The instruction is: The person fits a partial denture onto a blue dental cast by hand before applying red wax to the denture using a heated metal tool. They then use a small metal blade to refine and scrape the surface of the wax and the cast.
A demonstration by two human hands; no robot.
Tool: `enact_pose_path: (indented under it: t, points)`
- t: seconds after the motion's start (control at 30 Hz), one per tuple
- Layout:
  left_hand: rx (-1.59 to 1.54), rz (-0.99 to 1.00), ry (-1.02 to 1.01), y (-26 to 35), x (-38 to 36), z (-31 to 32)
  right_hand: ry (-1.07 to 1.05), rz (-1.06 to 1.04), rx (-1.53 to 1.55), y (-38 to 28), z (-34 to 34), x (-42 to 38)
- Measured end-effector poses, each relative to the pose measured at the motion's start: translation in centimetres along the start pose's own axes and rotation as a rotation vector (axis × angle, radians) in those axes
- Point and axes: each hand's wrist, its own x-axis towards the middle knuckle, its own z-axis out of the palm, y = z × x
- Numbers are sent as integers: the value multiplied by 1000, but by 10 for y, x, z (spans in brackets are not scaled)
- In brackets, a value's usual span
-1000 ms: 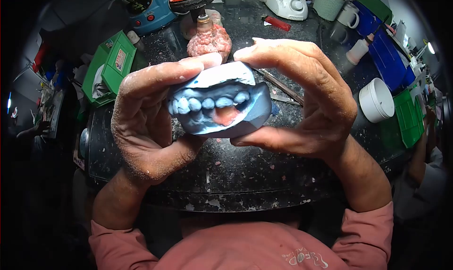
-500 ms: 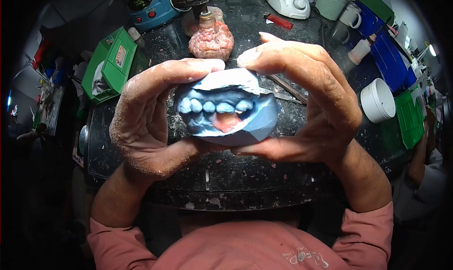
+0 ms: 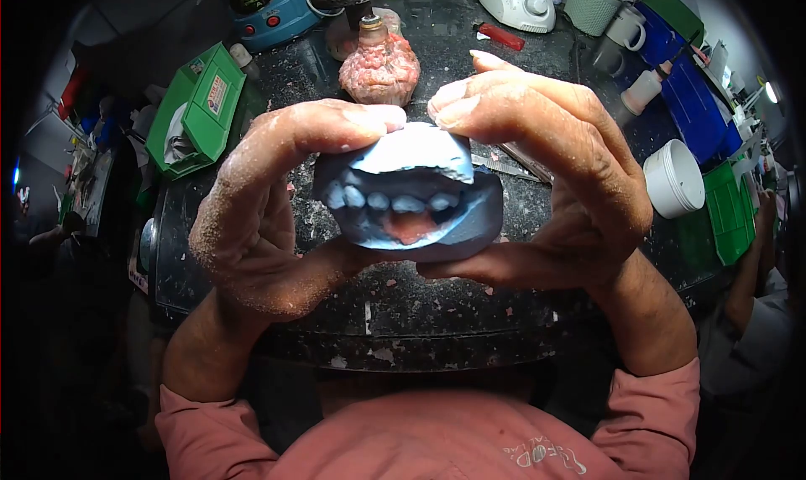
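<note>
A blue-grey dental model (image 3: 403,186), made of an upper and a lower cast put together, is held up above the bench. Its row of teeth faces the camera, and a pink patch shows behind them in the lower part. My left hand (image 3: 264,203) grips its left side, fingers on top and thumb below. On the right side, my right hand (image 3: 562,169) holds it the same way, fingertips on the upper edge and thumb underneath. Pale dust covers the fingers of my left hand.
Behind the model stands a burner-like object with a lumpy pink base (image 3: 379,69). A green bin (image 3: 201,111) is at left, a blue machine (image 3: 273,14) at the back. A white tub (image 3: 672,178), red lighter (image 3: 501,36) and metal tool (image 3: 508,168) lie on the dark bench (image 3: 437,312). Another person's arm (image 3: 750,270) shows far right.
Both hands have tilted the dental model, so its upper face shows more and the teeth are in deeper shadow. The grip is the same.
</note>
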Motion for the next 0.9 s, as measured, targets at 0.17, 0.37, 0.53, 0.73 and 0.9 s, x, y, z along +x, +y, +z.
enact_pose_path:
  t: [0.17,0.37,0.53,0.73,0.9]
  points:
    - [28,13,-24,-1,0,-3,2,-43,-22,3,0,-1]
    - [-60,-37,-6,0,-3,0,-11,0,-20,1,-1,-1]
    - [-42,-42,5,-1,-4,1,-23,5,-35,2,-1,-3]
    - [-137,-37,102,-3,-2,7,-36,13,-45,4,1,-5]
    - [121,33,-31,-5,4,-1,-42,51,-46,4,3,-6]
